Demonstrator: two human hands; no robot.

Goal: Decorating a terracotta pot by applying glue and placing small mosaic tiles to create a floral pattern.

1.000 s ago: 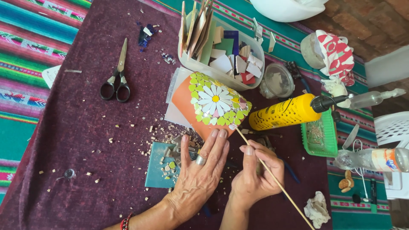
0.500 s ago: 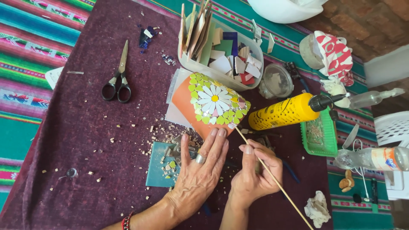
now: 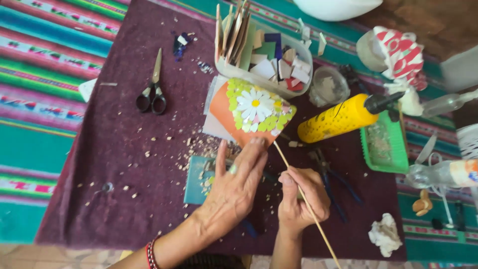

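An orange clay pot (image 3: 225, 110) lies on its side on the purple cloth (image 3: 99, 159), covered with a mosaic of a white daisy and green tiles (image 3: 256, 107). My left hand (image 3: 234, 189), a ring on one finger, rests flat with its fingertips against the pot's near edge. My right hand (image 3: 301, 197) is closed on a thin wooden stick (image 3: 308, 209), whose tip touches the pot's lower edge beside my left fingertips. A teal tile (image 3: 195, 180) lies under my left hand amid tile crumbs.
Black-handled scissors (image 3: 152, 92) lie at the left. A white tub of tile pieces (image 3: 266, 62) stands behind the pot. A yellow glue bottle (image 3: 343, 119), green tray (image 3: 383, 149), blue-handled pliers (image 3: 333, 182), clear bottle (image 3: 443, 174) and crumpled tissue (image 3: 386, 234) are at the right.
Both hands and the stick stay almost in place at the pot's edge; the view has shifted very slightly.
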